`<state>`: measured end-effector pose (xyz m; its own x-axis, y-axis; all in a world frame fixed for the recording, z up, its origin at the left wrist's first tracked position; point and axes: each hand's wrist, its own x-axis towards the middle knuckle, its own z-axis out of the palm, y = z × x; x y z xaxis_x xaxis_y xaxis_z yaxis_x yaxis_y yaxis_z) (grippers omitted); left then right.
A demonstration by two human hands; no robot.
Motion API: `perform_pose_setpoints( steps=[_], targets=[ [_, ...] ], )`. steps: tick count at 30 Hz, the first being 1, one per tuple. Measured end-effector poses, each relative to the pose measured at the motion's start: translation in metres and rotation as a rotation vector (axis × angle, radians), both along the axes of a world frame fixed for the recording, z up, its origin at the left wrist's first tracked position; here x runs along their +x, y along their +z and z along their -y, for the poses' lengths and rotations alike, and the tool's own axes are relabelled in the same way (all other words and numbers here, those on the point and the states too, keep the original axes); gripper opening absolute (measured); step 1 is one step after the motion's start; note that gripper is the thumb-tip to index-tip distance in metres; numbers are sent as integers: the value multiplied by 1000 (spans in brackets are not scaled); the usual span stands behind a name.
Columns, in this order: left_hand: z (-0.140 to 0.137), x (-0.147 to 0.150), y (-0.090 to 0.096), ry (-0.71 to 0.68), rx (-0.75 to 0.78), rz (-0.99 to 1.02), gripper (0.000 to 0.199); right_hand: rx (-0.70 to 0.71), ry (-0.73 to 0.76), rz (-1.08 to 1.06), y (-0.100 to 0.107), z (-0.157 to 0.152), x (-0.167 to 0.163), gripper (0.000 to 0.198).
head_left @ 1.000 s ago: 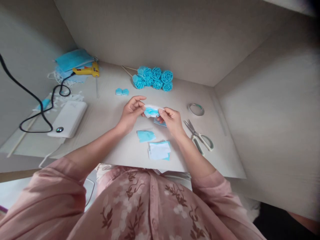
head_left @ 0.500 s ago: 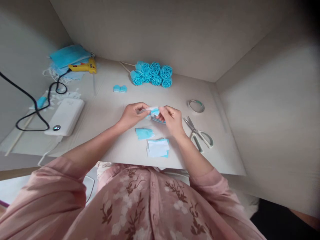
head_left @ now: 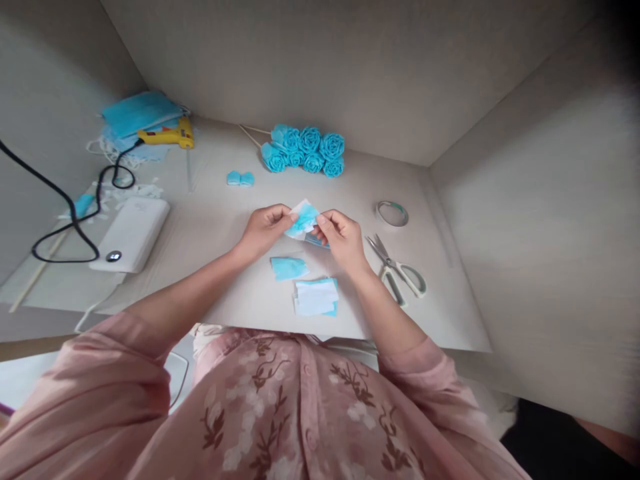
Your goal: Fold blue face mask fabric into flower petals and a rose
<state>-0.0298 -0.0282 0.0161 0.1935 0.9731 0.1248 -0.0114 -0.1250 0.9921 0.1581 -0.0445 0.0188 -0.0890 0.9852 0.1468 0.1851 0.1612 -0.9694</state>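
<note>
Between my two hands a small blue and white piece of mask fabric point(head_left: 305, 217) is spread out. My left hand point(head_left: 267, 230) pinches its left edge between thumb and fingers. On the other side my right hand point(head_left: 341, 237) pinches the right edge. Beneath the right fingers a darker blue folded item point(head_left: 316, 241) shows in part; most of it is hidden. Just below the hands lies a blue cut piece point(head_left: 289, 268), and nearer the table's front edge a stack of white and blue pieces point(head_left: 316, 297).
To the right lie scissors point(head_left: 396, 267) and a roll of tape point(head_left: 393, 213). Several blue fabric roses point(head_left: 310, 150) rest at the back, left of them a bow-shaped piece point(head_left: 241, 179). A yellow glue gun point(head_left: 167, 135), masks point(head_left: 140, 112) and a white power bank point(head_left: 133, 233) occupy the left.
The piece of fabric, bunched and folded between the fingers before, is now opened out flatter, showing more of its blue face. Both hands stay in nearly the same place.
</note>
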Motion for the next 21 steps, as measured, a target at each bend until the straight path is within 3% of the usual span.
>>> perform_pose_setpoints(
  steps=[4,10,14,18,21],
  targets=[
    [-1,-1,0,-13,-78,77,44,9,-1,14,1,-1,1,45],
    [-5,-2,-3,-7,-97,145,44,-72,72,-151,2,-1,2,53],
    [-3,-1,-3,-30,-102,154,42,-72,166,-115,4,1,-2,45],
    [-2,1,-5,-66,-101,143,40,-53,78,-32,5,3,-6,41],
    [-2,1,-5,21,-44,138,39,-48,44,-4,4,2,-5,38]
  ],
)
